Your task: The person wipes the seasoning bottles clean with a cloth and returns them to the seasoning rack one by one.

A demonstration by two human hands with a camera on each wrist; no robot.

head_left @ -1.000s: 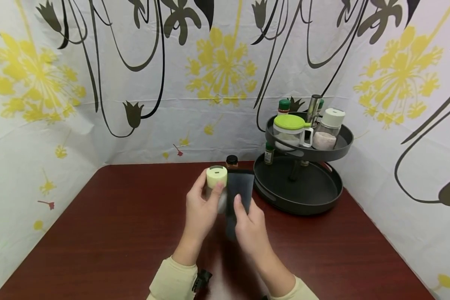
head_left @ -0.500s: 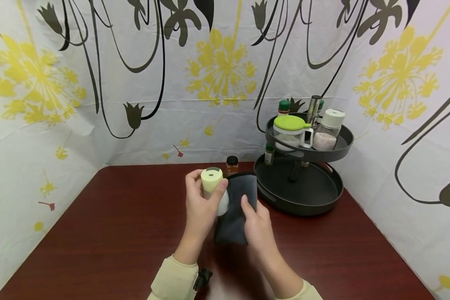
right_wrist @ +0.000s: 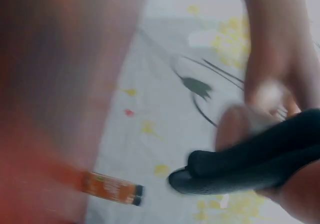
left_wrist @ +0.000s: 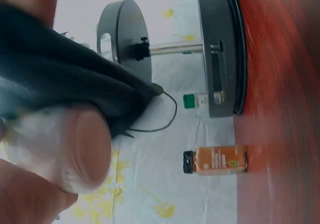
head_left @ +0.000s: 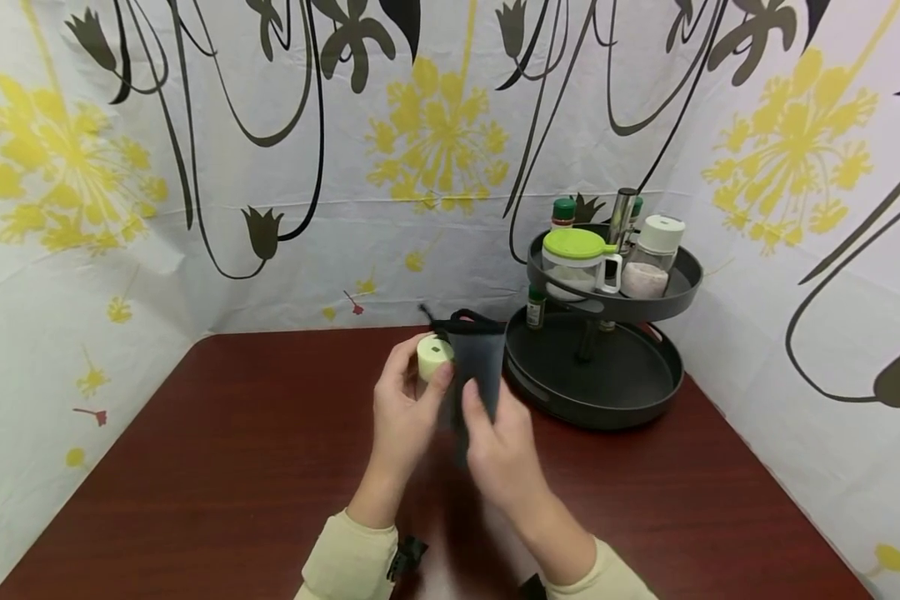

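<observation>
My left hand [head_left: 401, 421] grips a small clear jar with a pale yellow lid [head_left: 432, 358], held up over the table. In the left wrist view the jar's base [left_wrist: 92, 146] shows pinkish contents. A folded dark grey cloth [head_left: 482, 358] is held by my right hand [head_left: 501, 450], its thumb pressed on the front. This cloth lies against the jar's right side and covers part of it. Folds of the cloth [right_wrist: 240, 164] overlap the jar [right_wrist: 231, 129] in the right wrist view. The cloth is blurred in the left wrist view.
A two-tier black turntable rack [head_left: 607, 417] stands at the back right. Its upper tier carries a green-lidded jar [head_left: 573, 260], a white-lidded jar [head_left: 648, 258] and other bottles. Near the back edge stands an orange spice bottle [left_wrist: 220, 160], hidden behind the cloth in the head view.
The cloth swung down and left across the jar, then back up, its top edge now higher with a loose fold. The jar shifted slightly left, then right again, staying in my left hand.
</observation>
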